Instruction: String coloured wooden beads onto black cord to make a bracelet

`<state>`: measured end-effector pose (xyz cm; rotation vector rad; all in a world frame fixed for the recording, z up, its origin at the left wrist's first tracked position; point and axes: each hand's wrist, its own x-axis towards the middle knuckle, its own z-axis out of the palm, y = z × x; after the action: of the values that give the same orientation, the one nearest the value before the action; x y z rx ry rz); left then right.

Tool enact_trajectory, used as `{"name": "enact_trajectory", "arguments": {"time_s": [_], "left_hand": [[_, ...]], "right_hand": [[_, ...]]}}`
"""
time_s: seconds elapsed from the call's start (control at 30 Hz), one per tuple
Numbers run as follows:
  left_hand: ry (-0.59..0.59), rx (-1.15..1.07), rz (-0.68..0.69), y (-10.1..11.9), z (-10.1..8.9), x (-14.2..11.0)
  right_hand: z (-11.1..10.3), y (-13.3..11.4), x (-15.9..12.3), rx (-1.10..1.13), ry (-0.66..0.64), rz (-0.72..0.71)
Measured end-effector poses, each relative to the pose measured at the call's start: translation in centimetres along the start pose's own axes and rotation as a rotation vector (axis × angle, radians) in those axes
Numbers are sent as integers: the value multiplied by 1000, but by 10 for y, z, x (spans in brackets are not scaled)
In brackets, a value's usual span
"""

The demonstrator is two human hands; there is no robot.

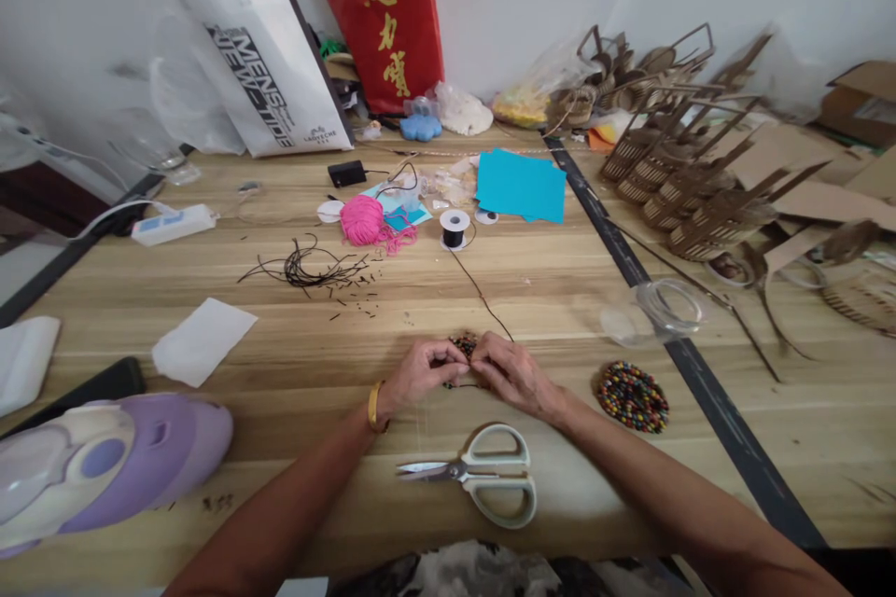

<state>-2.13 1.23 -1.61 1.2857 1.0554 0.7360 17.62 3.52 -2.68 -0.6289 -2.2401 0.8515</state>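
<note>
My left hand (428, 371) and my right hand (513, 373) meet at the middle of the table, fingertips pinched together over a small bunch of dark, multicoloured beads (463, 344). Fingers cover most of the bunch. A thin black cord (483, 296) runs from a white spool of black cord (455, 229) down to my right hand, and a short dark length shows below the fingers. Scissors with cream handles (498, 476) lie just in front of me, blades pointing left. To the right of my right forearm rests a coiled pile of coloured beads (633, 396).
Cut black cords (301, 270) lie left of the spool, near pink yarn (362, 220) and blue sheets (522, 186). A purple-and-white appliance (140, 466) stands at left. Clear plastic rings (668, 306) and woven baskets (690, 177) are at right. Bags (262, 65) stand along the wall.
</note>
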Motion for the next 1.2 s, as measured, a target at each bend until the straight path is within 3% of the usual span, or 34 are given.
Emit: {"name": "enact_trajectory", "arguments": {"time_s": [0.67,0.97,1.2], "left_hand": [[8,-24,21,-1,0,0],[2,-19,13,-1,0,0],[0,-17,21,0,-1,0]], "right_hand": [[-5,-1,1,55,1,18],[-15,5,1,31,93,77],[-15,-2,1,48,43,86]]}}
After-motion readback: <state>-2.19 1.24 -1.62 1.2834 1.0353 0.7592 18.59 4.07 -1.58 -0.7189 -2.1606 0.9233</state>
